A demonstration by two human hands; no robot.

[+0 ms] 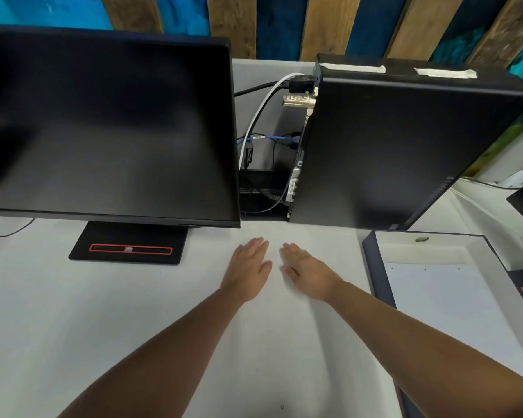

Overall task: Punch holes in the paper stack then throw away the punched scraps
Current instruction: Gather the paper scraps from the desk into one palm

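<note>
The white counter [73, 327] carries a flat black monitor stand [109, 233] with a red-outlined slot at the back left, and a thin black cable [9, 229] loops on the surface just left of it. A black computer tower [375, 146] stands upright at the back right, and in front of it, along the right edge, sits a shallow dark-rimmed box [372, 257] with a white inside. Near the middle, the left hand [248, 273] and the right hand [308, 273] lie palms down on the counter, fingers straight, close beside each other but apart.
</note>
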